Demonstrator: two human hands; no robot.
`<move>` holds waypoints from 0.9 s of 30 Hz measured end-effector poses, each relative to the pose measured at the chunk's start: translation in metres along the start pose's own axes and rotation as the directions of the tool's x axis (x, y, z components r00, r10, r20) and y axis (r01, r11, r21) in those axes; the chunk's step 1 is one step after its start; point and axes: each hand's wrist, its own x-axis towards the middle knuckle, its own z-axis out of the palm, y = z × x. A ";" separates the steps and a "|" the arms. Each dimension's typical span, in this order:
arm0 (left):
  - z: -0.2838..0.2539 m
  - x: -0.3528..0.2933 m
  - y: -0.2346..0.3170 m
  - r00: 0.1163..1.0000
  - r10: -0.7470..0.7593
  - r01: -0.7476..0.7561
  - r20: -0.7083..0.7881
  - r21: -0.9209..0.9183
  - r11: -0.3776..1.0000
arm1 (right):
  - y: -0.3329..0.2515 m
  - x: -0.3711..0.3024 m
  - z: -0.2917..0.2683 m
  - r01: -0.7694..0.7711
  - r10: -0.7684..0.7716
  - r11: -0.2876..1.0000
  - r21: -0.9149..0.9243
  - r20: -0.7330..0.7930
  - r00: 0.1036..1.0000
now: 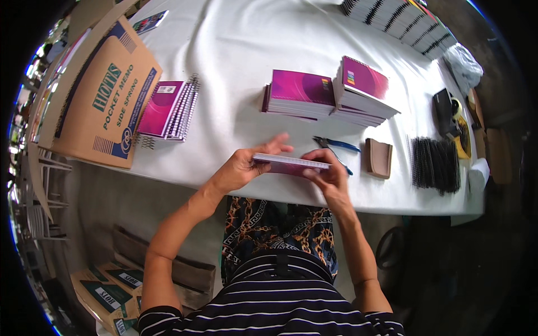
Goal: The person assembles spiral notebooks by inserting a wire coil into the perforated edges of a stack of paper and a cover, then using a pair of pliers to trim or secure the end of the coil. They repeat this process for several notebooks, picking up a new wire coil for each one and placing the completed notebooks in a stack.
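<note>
Near the table's front edge I hold a purple-covered memo pad (291, 163) up between both hands, its white page edge turned upward. My left hand (242, 166) grips its left end with the thumb below, some fingers stretched out past it. At the right end, my right hand (328, 172) pinches the pad between thumb and fingers. Just beyond the right hand lie blue-handled pliers (337, 145) on the white cloth. Farther off stand two stacks of purple memo pads, a left stack (300, 89) and a taller right stack (364, 84).
At left are a cardboard box (106, 95) and spiral-bound purple notebooks (168, 112). A brown block (379, 158) and a bundle of black spiral wires (436, 165) lie at right, near a tape dispenser (460, 131). Stacked bound notebooks (400, 25) fill the far right.
</note>
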 end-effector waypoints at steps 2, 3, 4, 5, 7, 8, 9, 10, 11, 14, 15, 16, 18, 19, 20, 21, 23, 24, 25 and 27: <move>0.012 0.001 -0.012 0.983 0.095 -0.078 -0.158 0.112 0.991 | 0.010 -0.004 0.011 0.043 -0.037 0.997 0.063 -0.094 0.995; 0.014 0.002 -0.001 0.982 0.026 -0.009 -0.187 0.092 0.996 | 0.011 -0.004 0.016 0.086 -0.078 0.994 0.071 -0.107 0.991; 0.019 0.001 -0.002 0.978 0.052 -0.028 -0.203 0.123 0.992 | 0.013 -0.004 0.020 0.129 -0.119 0.989 0.079 -0.121 0.986; 0.025 -0.001 -0.003 0.973 0.079 -0.046 -0.219 0.153 0.987 | 0.018 -0.005 0.021 0.131 -0.123 0.989 0.065 -0.119 0.985; 0.034 -0.001 0.004 0.942 0.186 -0.089 -0.280 0.325 0.941 | 0.025 -0.003 0.021 0.148 -0.143 0.989 0.031 -0.116 0.983; 0.038 -0.001 0.011 0.911 0.264 -0.098 -0.316 0.458 0.884 | 0.026 -0.004 0.019 0.132 -0.133 0.991 -0.016 -0.097 0.986; 0.040 0.001 0.018 0.877 0.344 -0.096 -0.336 0.579 0.810 | 0.025 -0.004 0.019 0.114 -0.119 0.991 -0.065 -0.082 0.990; 0.047 0.007 0.026 0.914 0.352 -0.065 -0.200 0.784 0.617 | 0.022 -0.005 0.019 0.091 -0.100 0.989 -0.116 -0.070 0.993; 0.056 0.015 0.037 0.945 0.321 -0.064 -0.063 0.927 0.371 | 0.021 -0.006 0.018 0.064 -0.070 0.996 -0.069 -0.089 0.994; 0.074 0.035 0.040 0.992 0.112 -0.060 0.056 0.998 0.030 | 0.009 -0.006 -0.002 0.181 -0.169 0.913 -0.366 0.063 0.984; 0.065 0.031 0.032 0.996 0.072 -0.052 0.054 0.998 -0.026 | -0.011 -0.003 -0.013 0.272 -0.260 0.872 -0.406 0.085 0.962; 0.065 0.037 0.028 0.996 0.039 -0.072 0.075 0.995 -0.067 | -0.003 0.001 -0.047 0.479 -0.550 0.735 -0.479 -0.009 0.835; 0.065 0.035 0.029 0.989 0.133 -0.057 0.059 0.998 -0.020 | -0.019 0.009 -0.123 0.190 -0.530 0.680 -0.709 -0.295 0.795; 0.068 0.038 0.028 0.990 0.125 -0.072 0.069 0.997 0.022 | -0.021 0.004 -0.171 0.038 -0.627 0.495 -0.868 -0.327 0.707; 0.070 0.041 0.027 0.991 0.113 -0.078 0.072 0.995 0.056 | -0.018 0.000 -0.210 -0.342 -0.599 0.274 -0.899 -0.438 0.670; 0.072 0.043 0.028 0.989 0.125 -0.080 0.075 0.996 0.040 | -0.012 -0.002 -0.233 -0.490 -0.605 0.034 -0.871 -0.408 0.684; 0.071 0.044 0.026 0.988 0.139 -0.066 0.061 0.997 0.036 | 0.001 -0.003 -0.265 -0.563 -0.604 -0.231 -0.793 -0.337 0.722; 0.072 0.043 0.026 0.989 0.140 -0.056 0.051 0.998 0.035 | 0.005 -0.002 -0.271 -0.530 -0.602 -0.250 -0.810 -0.299 0.741; 0.073 0.044 0.026 0.988 0.148 -0.054 0.045 0.997 0.056 | 0.008 -0.003 -0.276 -0.497 -0.599 -0.270 -0.825 -0.260 0.757; 0.073 0.044 0.032 0.988 0.153 -0.037 0.023 0.995 0.091 | 0.001 -0.001 -0.279 -0.538 -0.480 -0.034 -0.842 -0.458 0.748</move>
